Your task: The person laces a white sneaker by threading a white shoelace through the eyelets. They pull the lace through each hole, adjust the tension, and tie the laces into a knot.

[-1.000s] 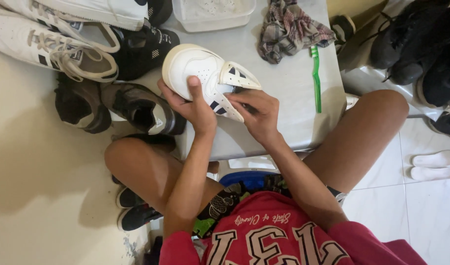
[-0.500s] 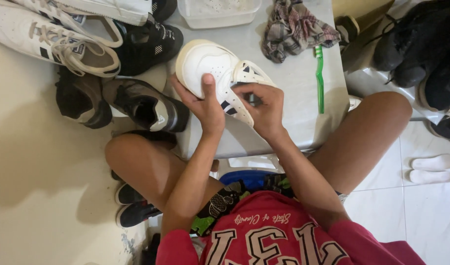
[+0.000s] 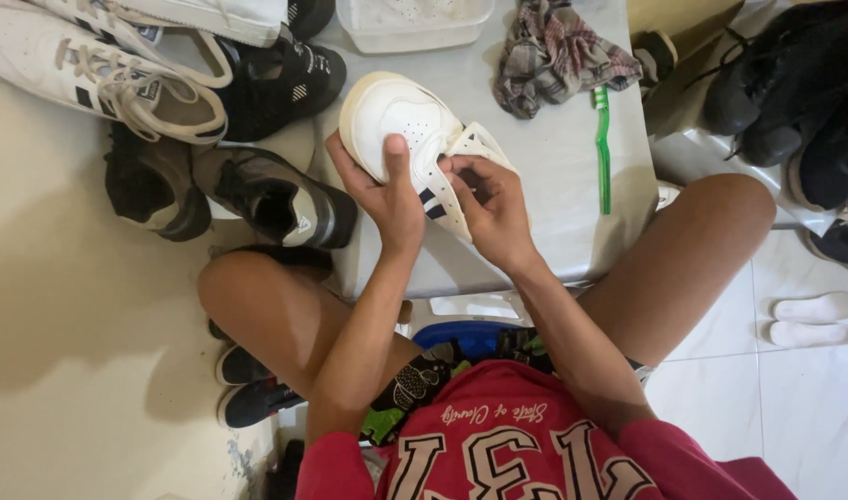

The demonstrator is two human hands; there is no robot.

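A white sneaker [image 3: 407,130] with dark side stripes is held above the grey worktop [image 3: 554,231] in the upper middle of the frame. It is gripped by the left hand [image 3: 387,190], whose grip is closed around the side, the thumb laid up over the toe part. The right hand [image 3: 493,208] is set at the shoe's opening, its fingers curled onto the tongue and the upper edge; this grip is closed on the sneaker as well.

A clear plastic tub [image 3: 413,20] with a pale lid is seen at the top centre, rectangular in shape. No label can be read from this view.

Compared with half a second ago, the sneaker is held in much the same place; the left thumb has been raised further over the toe.

A crumpled checked rag [image 3: 558,51] lies at the upper right of the worktop, and a green toothbrush [image 3: 603,153] just below it. A white laced sneaker [image 3: 91,69] and dark shoes [image 3: 230,190] are piled at the upper left, more dark shoes [image 3: 794,102] at the upper right, and white socks [image 3: 817,319] on the tiled floor at the right edge.
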